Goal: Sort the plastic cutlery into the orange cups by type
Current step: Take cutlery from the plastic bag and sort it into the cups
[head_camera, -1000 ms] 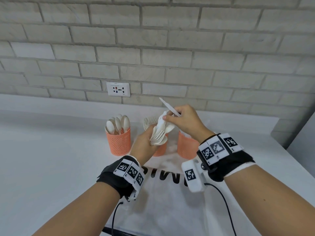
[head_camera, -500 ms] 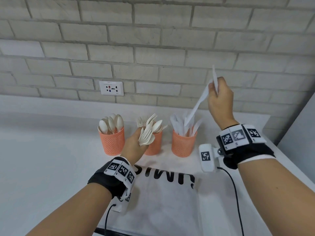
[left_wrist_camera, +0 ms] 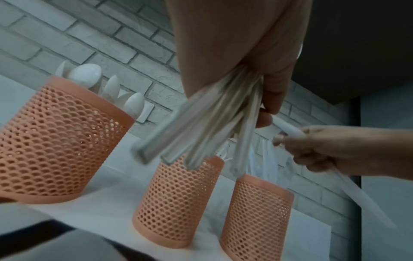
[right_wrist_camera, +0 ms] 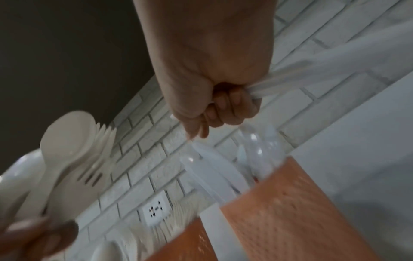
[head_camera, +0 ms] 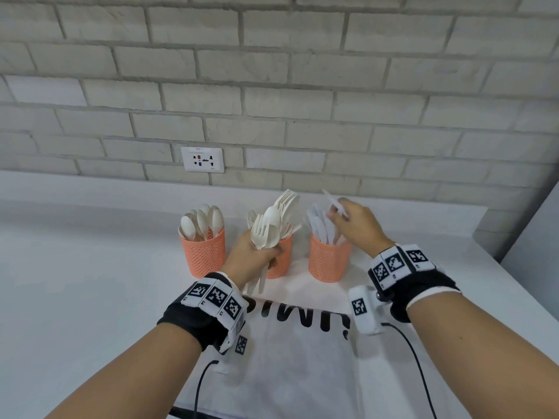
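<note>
Head view shows three orange mesh cups in a row on a white counter (head_camera: 75, 297) below a pale brick wall (head_camera: 272, 71). From the person's side, the left cup (head_camera: 206, 255) holds spoons (head_camera: 202, 222), bowls up. The middle cup (head_camera: 279, 261) is mostly hidden behind the left hand (head_camera: 251, 261), and fork tines (head_camera: 287, 198) rise above it. The right cup (head_camera: 328, 258) holds clear knives (head_camera: 320, 225).

That left hand is closed round a mixed bundle of cutlery (head_camera: 267, 231) in front of the middle cup: a spoon bowl and several fork heads fan upward, and the handles poke out below the fist. Left wrist view gives the same grasp from underneath, the handles (left_wrist_camera: 201, 132) splayed and smeared by motion, so counting the pieces is not possible.

Over the right cup, the right hand (head_camera: 355, 225) has its fingers curled round one knife (head_camera: 334, 202). Only a short length shows past the knuckles, and blur hides which end points down. Right wrist view shows the fingers (right_wrist_camera: 230, 107) folded over the knife, whose translucent length trails off toward the upper right as a streak, with the right cup's rim (right_wrist_camera: 290, 176) and its knives just below; whether the held knife touches those in the cup cannot be told.

A white cloth (head_camera: 287, 358) with black lettering lies in front of the cups, its letters partly covered by the wrists. A wall socket (head_camera: 202, 159) sits above the left cup
</note>
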A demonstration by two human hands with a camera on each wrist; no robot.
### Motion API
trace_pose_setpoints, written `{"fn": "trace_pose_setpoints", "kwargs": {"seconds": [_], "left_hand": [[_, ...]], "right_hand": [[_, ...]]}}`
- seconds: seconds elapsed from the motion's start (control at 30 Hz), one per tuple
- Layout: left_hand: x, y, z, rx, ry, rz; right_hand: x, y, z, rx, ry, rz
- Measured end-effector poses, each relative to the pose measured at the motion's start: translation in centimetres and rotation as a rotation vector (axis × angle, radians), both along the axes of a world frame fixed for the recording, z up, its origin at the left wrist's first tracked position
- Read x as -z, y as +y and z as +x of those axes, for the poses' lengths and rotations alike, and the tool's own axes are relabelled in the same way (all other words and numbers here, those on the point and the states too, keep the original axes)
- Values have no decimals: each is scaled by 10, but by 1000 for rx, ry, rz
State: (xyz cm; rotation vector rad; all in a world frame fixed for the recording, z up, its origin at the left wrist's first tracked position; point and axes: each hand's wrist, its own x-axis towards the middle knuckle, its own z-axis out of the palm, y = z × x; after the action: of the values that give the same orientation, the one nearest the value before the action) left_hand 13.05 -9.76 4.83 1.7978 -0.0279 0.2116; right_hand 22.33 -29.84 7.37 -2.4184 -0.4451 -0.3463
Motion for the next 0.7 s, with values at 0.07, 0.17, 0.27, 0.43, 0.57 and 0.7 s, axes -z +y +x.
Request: {"fn": "trace_pose_setpoints", "kwargs": {"seconds": [0.07, 0.17, 0.27, 0.43, 0.57, 0.7], "left_hand": [[-2, 0, -1, 5, 21, -39], [-7, -3, -6, 41, 31, -119], [-11, -8, -10, 124, 55, -279], [-11, 0, -9, 206, 127, -468], [-10, 5, -8, 228, 184, -568], [-10, 5, -8, 234, 218, -615]], "right_hand": [[-18, 4, 1, -12, -114, 204], [-40, 11, 5, -58, -252, 600], [-35, 16, 8, -84, -267, 779], [15, 12, 12, -45, -3, 596], [26, 10, 10, -11, -71, 512], [2, 22, -8, -15, -433, 439]]}}
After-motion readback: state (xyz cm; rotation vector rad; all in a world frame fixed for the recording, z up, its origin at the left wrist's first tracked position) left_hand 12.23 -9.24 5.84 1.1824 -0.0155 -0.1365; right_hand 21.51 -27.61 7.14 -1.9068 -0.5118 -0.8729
